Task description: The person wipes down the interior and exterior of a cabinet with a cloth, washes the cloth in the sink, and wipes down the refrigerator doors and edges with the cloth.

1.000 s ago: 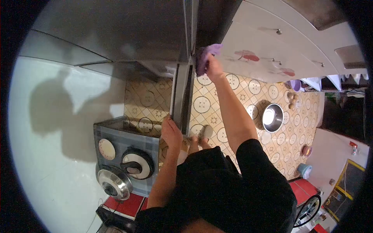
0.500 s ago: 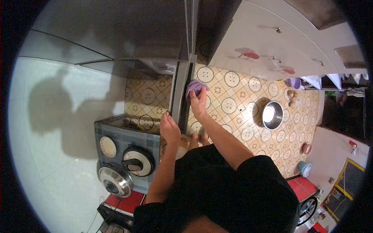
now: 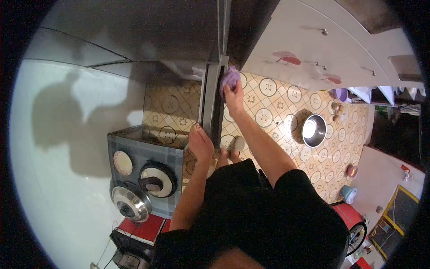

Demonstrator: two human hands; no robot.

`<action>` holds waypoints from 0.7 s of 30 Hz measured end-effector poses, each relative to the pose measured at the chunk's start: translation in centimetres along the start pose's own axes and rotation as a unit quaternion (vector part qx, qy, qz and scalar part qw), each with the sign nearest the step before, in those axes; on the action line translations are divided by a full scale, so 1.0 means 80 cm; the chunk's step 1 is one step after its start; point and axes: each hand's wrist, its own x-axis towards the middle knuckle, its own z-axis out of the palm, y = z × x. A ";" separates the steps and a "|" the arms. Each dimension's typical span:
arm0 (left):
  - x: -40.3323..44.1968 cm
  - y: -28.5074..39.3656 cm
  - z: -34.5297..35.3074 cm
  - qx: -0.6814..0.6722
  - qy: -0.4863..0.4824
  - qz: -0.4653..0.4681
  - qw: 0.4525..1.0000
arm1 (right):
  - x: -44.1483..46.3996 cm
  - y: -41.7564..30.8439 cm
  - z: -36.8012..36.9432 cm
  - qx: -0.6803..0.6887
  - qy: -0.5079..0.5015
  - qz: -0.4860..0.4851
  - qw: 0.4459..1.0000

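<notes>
A grey door (image 3: pixel 210 103), seen edge-on, stands open from the dark cabinet (image 3: pixel 134 36) at the top. My left hand (image 3: pixel 200 141) is closed on the near end of its edge, with the fingertips partly hidden. Higher up, my right hand (image 3: pixel 234 96) grips a bunched purple cloth (image 3: pixel 230 80) and presses it against the dark inner side of the door.
A table with a grey checked cover (image 3: pixel 134 152) holds a rice cooker (image 3: pixel 157 179), a steel-lidded pot (image 3: pixel 131 202) and a plate (image 3: pixel 122 162). A metal basin (image 3: pixel 314 131) sits on the tiled floor (image 3: pixel 264 117). White cabinets (image 3: pixel 295 49) line the upper right.
My right hand first came down along the door with the purple cloth, then went part of the way back up. My left hand has stayed at the door's edge.
</notes>
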 end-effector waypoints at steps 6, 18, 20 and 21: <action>0.013 -0.007 -0.003 0.000 0.024 -0.018 1.000 | -0.160 0.016 -0.045 -0.122 -0.079 0.074 0.987; 0.022 -0.024 -0.014 0.005 0.045 0.031 0.998 | -0.119 -0.092 -0.125 0.011 -0.098 0.263 0.960; 0.019 -0.019 -0.014 0.004 0.034 0.006 0.999 | -0.050 -0.082 -0.111 -0.091 -0.191 0.047 0.976; 0.016 -0.024 -0.009 0.011 0.027 0.001 1.000 | -0.020 -0.081 -0.096 -0.208 -0.189 -0.018 0.960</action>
